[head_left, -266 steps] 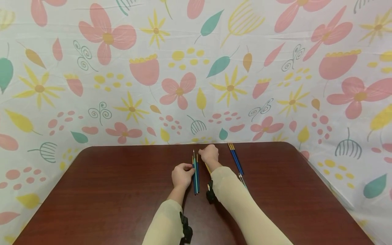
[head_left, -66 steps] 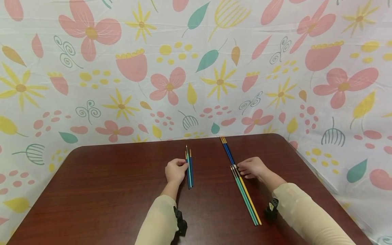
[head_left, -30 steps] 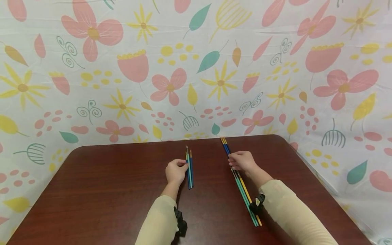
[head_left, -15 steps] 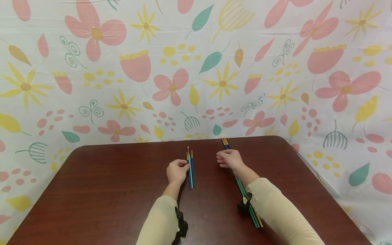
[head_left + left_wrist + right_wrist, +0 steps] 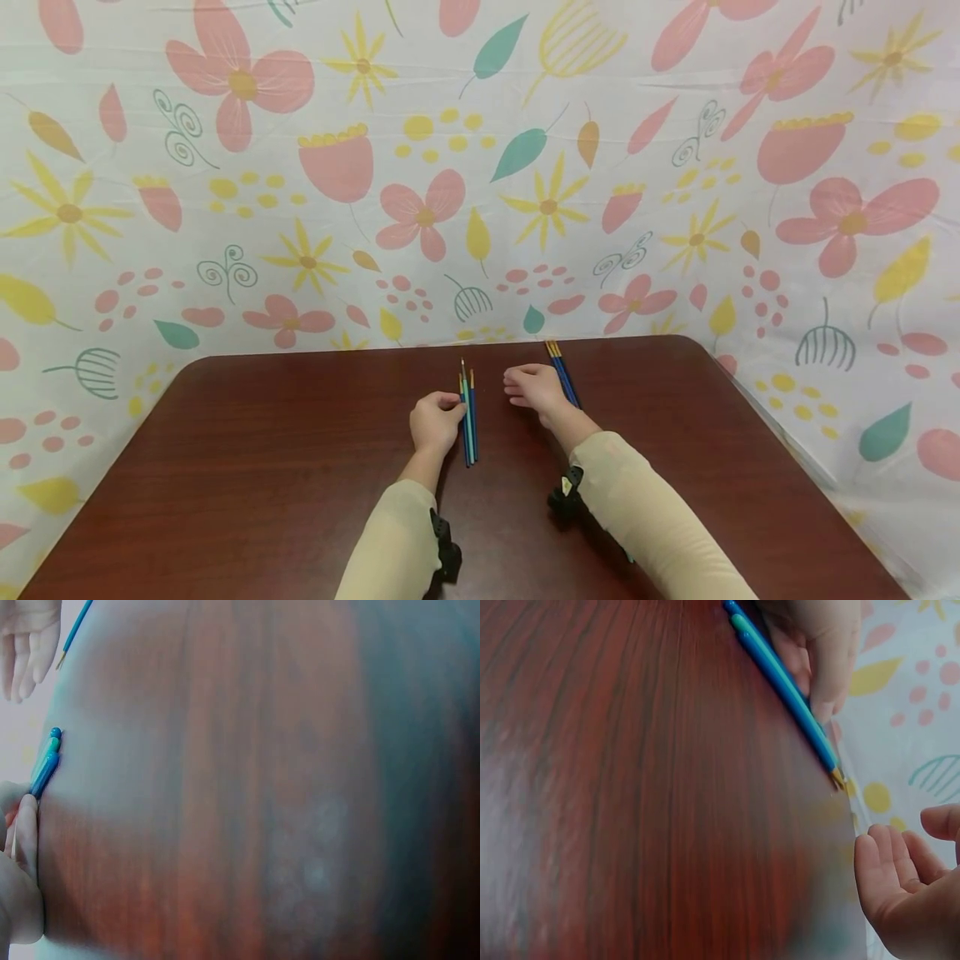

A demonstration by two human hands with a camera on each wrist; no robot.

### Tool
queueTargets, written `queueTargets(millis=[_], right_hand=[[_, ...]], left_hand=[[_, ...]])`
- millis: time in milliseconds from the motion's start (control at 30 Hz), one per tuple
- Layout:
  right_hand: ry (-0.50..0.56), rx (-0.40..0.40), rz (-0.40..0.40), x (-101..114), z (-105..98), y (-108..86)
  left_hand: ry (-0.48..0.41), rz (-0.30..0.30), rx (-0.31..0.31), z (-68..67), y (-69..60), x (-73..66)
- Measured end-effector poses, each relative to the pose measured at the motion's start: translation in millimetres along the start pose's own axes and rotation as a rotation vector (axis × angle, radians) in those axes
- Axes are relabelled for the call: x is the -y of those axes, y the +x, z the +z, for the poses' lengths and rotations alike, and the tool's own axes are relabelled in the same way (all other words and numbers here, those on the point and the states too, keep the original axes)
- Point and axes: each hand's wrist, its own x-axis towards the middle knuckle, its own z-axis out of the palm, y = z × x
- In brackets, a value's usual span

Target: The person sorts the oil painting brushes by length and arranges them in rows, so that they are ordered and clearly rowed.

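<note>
Over the dark tabletop [image 5: 285,467], my left hand [image 5: 437,423] pinches the bunched brushes [image 5: 469,429]; my right hand [image 5: 536,388], fingers loose and holding nothing, hangs beside the blue brushes [image 5: 566,379]; likely I'm sorting brushes and next must pinch another

dk red-brn tbl [image 5: 262,467] | rnd far crnrs | wht floral cloth [image 5: 480,179] bhnd
</note>
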Motion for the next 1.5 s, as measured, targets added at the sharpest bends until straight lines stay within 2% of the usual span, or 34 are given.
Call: queueTargets(millis=[533,700,867,1133,1500], right_hand=[[0.009,-0.054,-0.022,9,24,16.0],[0.012,-0.051,-0.027,10,30,19.2],[0.007,-0.063,-0.034,10,34,23.2],[-0.007,-0.076,-0.048,8,38,28.2],[0.035,-0.085,-0.061,0,52,36.3]], left_hand=[[0.006,0.004,-0.010,-1.9,5.8,-4.1],[0.007,-0.005,-0.015,-1.8,7.5,-2.5],[0.033,0.016,-0.025,-0.5,9.7,0.2],[0.044,0.017,-0.023,-0.3,8.1,0.8],[0.048,0.014,-0.034,3.8,4.6,1.8]])
